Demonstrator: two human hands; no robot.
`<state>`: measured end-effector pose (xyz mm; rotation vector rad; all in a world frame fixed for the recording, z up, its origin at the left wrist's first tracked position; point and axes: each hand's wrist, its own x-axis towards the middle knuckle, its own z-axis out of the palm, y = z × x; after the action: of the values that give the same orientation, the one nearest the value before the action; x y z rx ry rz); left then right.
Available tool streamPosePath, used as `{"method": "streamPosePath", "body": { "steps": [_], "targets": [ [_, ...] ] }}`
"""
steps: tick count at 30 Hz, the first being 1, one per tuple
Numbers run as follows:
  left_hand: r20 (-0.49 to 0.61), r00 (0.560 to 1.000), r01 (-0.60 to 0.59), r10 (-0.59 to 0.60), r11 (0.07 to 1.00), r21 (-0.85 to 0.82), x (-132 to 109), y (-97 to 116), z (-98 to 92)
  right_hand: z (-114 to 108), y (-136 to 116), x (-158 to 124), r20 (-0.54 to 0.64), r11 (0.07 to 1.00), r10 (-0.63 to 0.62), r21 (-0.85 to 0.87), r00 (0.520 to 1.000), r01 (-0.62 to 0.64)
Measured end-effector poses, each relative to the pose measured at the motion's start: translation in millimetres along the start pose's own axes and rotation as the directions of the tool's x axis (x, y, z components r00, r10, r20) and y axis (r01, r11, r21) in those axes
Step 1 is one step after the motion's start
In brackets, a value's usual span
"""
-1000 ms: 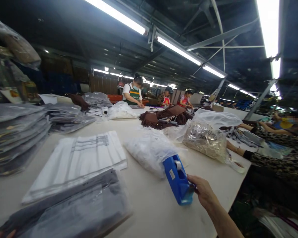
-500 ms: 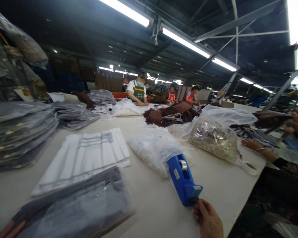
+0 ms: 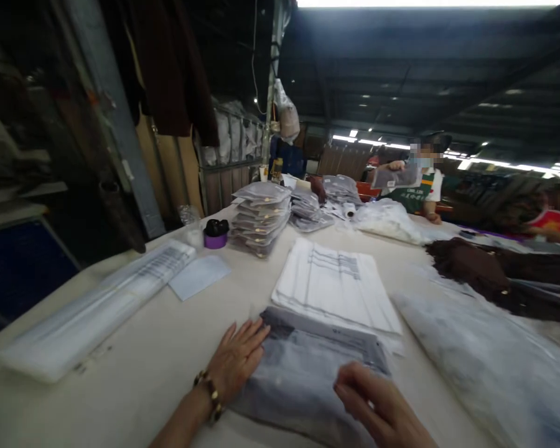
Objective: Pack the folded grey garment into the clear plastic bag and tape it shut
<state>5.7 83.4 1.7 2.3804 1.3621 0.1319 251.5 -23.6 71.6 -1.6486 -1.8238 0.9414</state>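
A grey folded garment in a clear plastic bag (image 3: 303,379) lies on the table in front of me. My left hand (image 3: 238,358), with a beaded bracelet at the wrist, rests flat on the bag's left edge, fingers stretched out. Over the bag's right part is my right hand (image 3: 373,401), thumb and forefinger brought together. Blur hides anything small between those fingertips. Just beyond the bag is a flat stack of white printed plastic bags (image 3: 336,283).
Bagged garments are piled (image 3: 261,218) at the back left. A long plastic bundle (image 3: 102,305), a pale blue sheet (image 3: 200,275) and a purple tape roll (image 3: 215,239) lie left. Loose clear bags (image 3: 490,354) and brown garments (image 3: 476,267) are right. A co-worker (image 3: 413,186) holds a bagged item across the table.
My view has swung left. My right hand has come from the blue tape dispenser's front end to over the bagged garment. My left hand now shows fully on the bag's edge.
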Motion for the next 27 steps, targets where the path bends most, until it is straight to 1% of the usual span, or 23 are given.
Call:
{"method": "streamPosePath", "body": {
  "steps": [1,2,4,6,8,11,13,17,20,21,22,23,24,25,26,27],
  "targets": [
    [-0.008,1.000,-0.009,0.009,1.000,-0.007,-1,0,1.3,0,-19,27,0.081,0.996,-0.052,-0.064,0.995,0.057],
    [-0.018,1.000,-0.017,0.016,1.000,-0.014,-2,0,2.6,2,-35,51,0.166,0.990,-0.076,-0.105,0.983,0.094],
    [-0.041,0.999,-0.031,0.030,0.999,-0.027,-4,-1,4.3,13,-56,91,0.300,0.962,-0.074,-0.229,0.951,0.147],
    [-0.062,0.997,-0.038,0.035,0.998,-0.048,-4,-2,5.1,31,-61,119,0.396,0.907,-0.016,-0.380,0.918,0.180],
    [-0.072,0.997,-0.033,0.027,0.997,-0.074,-2,-3,5.9,49,-57,136,0.420,0.842,0.062,-0.509,0.905,0.178],
    [-0.082,0.997,-0.019,0.011,0.995,-0.094,0,-4,9.4,63,-45,152,0.371,0.789,0.161,-0.606,0.915,0.107],
    [-0.085,0.996,-0.024,0.016,0.996,-0.090,0,-6,12.6,62,-37,160,0.309,0.760,0.216,-0.648,0.926,0.039],
    [-0.074,0.997,-0.035,0.030,0.996,-0.079,0,-7,15.3,42,-25,167,0.137,0.724,0.273,-0.681,0.952,-0.110],
    [-0.075,0.997,-0.042,0.037,0.996,-0.074,-1,-6,12.4,26,-20,153,-0.004,0.707,0.250,-0.683,0.968,-0.185],
    [-0.078,0.996,-0.044,0.038,0.996,-0.072,-1,-5,10.8,25,-19,142,-0.065,0.702,0.220,-0.683,0.973,-0.204],
    [-0.080,0.996,-0.045,0.039,0.996,-0.072,-1,-5,9.3,26,-16,128,-0.122,0.708,0.143,-0.681,0.982,-0.188],
    [-0.081,0.996,-0.044,0.038,0.996,-0.074,-2,-4,7.9,29,-11,112,-0.165,0.716,0.022,-0.686,0.986,-0.131],
    [-0.083,0.996,-0.043,0.036,0.996,-0.080,-2,-3,6.9,35,-3,93,-0.198,0.714,-0.168,-0.700,0.966,-0.019],
    [-0.085,0.996,-0.040,0.033,0.995,-0.090,-2,-3,6.5,42,6,74,-0.175,0.667,-0.411,-0.727,0.895,0.164],
    [-0.090,0.995,-0.042,0.032,0.993,-0.111,-2,-4,6.7,50,18,54,-0.115,0.551,-0.609,-0.773,0.785,0.314],
    [-0.107,0.994,-0.048,0.031,0.986,-0.158,-2,-5,7.5,58,32,36,-0.056,0.412,-0.749,-0.820,0.661,0.398]
  ]
}}
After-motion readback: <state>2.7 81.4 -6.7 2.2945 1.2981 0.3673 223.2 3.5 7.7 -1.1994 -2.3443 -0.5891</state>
